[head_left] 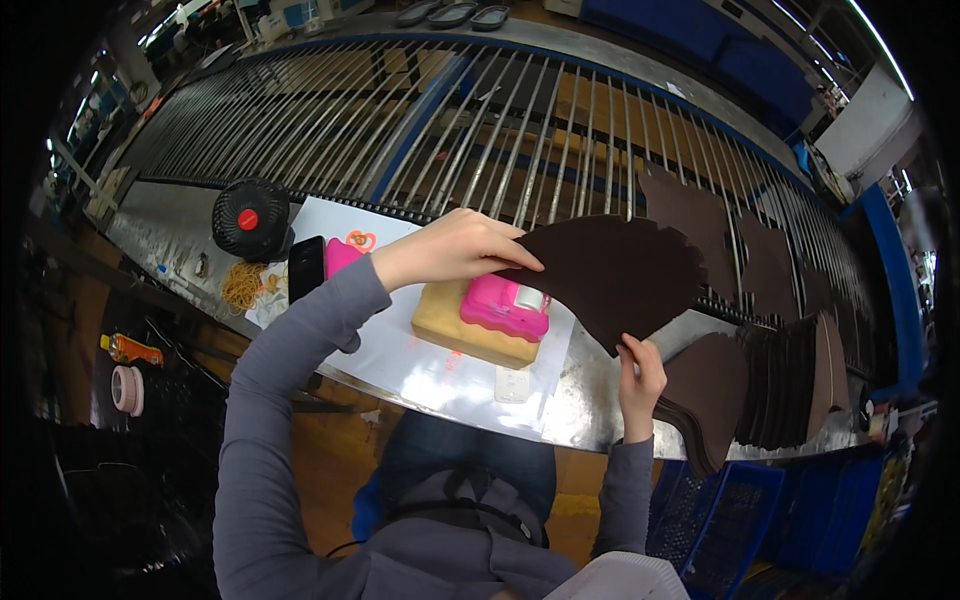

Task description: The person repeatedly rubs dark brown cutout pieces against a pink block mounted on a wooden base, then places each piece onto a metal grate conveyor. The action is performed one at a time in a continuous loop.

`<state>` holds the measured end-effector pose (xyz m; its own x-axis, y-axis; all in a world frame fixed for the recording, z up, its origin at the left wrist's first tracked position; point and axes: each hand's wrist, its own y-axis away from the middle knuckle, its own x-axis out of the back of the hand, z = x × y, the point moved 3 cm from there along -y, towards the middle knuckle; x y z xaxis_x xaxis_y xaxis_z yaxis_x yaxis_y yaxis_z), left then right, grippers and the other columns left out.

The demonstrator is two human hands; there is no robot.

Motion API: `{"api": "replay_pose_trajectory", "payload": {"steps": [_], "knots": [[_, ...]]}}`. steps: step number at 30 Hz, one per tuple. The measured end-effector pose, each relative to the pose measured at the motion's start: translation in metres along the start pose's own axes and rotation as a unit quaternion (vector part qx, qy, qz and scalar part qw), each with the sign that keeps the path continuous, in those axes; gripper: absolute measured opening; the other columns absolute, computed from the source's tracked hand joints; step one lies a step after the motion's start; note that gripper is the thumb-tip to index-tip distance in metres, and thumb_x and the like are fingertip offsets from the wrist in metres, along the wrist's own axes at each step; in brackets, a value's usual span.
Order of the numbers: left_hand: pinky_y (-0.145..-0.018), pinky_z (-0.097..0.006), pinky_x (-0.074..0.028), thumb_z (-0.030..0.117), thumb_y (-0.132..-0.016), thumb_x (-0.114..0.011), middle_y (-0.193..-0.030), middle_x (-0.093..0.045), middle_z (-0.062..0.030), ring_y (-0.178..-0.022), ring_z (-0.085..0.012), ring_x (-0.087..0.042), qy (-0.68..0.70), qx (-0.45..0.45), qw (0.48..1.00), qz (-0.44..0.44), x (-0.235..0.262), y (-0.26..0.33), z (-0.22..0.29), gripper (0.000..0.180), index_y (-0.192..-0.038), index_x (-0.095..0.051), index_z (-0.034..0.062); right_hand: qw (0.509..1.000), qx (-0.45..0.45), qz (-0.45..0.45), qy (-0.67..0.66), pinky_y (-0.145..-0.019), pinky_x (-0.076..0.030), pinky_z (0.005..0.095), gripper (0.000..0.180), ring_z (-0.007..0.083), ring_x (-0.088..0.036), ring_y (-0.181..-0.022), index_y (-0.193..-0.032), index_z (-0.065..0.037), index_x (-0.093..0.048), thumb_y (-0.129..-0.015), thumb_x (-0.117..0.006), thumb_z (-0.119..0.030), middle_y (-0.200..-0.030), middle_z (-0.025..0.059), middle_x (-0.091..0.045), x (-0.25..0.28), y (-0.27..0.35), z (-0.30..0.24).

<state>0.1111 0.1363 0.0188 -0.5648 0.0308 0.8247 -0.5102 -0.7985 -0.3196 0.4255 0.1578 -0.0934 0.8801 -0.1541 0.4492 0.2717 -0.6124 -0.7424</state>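
Note:
Between my two hands a dark brown cut piece, leather or fabric, is held up above the table. My left hand pinches its left end. The fingers of my right hand are closed on its lower right corner. Below the piece, a pink tool with a white roller rests on a yellowish block, partly covered by my left hand and the piece. A stack of similar brown pieces lies just right of my right hand, beside a row of more pieces standing on edge.
A metal roller conveyor runs behind the table, with brown pieces lying on its right part. At left stand a black fan, rubber bands and a dark phone-like object. Blue crates sit below right.

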Motion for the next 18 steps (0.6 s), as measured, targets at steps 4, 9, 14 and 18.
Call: {"api": "replay_pose_trajectory", "payload": {"steps": [4, 9, 14, 18], "knots": [[-0.07, -0.034, -0.053, 0.0, -0.081, -0.065, -0.095, -0.07, -0.0118, -0.081, -0.0274, -0.067, 0.008, -0.071, 0.997, 0.003, -0.012, -0.024, 0.016, 0.036, -0.114, -0.071, 0.0108, 0.998, 0.015, 0.025, 0.056, -0.061, -0.049, 0.0303, 0.023, 0.023, -0.062, -0.069, -0.097, -0.002, -0.071, -0.077, -0.071, 0.01, -0.079, 0.0122, -0.062, 0.041, -0.002, -0.001], [-0.06, -0.032, -0.046, 0.01, -0.086, -0.069, -0.076, -0.064, -0.0114, -0.061, -0.0218, -0.055, 0.095, -0.076, 0.992, -0.031, -0.033, -0.059, 0.022, 0.037, -0.122, -0.069, 0.0149, 0.988, 0.064, 0.019, 0.138, -0.07, -0.053, 0.0328, 0.031, 0.0283, -0.067, -0.081, -0.097, -0.003, -0.071, -0.073, -0.063, 0.015, -0.088, 0.0148, -0.066, 0.121, -0.031, -0.011], [-0.067, -0.031, -0.048, 0.013, -0.087, -0.07, -0.086, -0.07, -0.0081, -0.069, -0.0166, -0.059, 0.22, -0.063, 0.973, 0.007, -0.022, -0.089, 0.04, 0.033, -0.12, -0.07, 0.013, 0.978, 0.09, -0.009, 0.188, -0.077, -0.051, 0.0318, 0.031, 0.0293, -0.067, -0.087, -0.096, 0.0, -0.07, -0.072, -0.057, 0.015, -0.096, 0.0163, -0.066, 0.181, -0.109, -0.048], [-0.081, -0.029, -0.05, 0.008, -0.085, -0.071, -0.098, -0.073, -0.0061, -0.084, -0.0129, -0.063, 0.17, -0.092, 0.977, 0.087, 0.026, -0.104, 0.044, 0.026, -0.111, -0.073, 0.0076, 0.974, 0.101, -0.129, 0.154, -0.076, -0.05, 0.03, 0.029, 0.0281, -0.067, -0.088, -0.096, 0.002, -0.068, -0.074, -0.052, 0.015, -0.097, 0.0145, -0.065, 0.183, -0.179, -0.071]]}}
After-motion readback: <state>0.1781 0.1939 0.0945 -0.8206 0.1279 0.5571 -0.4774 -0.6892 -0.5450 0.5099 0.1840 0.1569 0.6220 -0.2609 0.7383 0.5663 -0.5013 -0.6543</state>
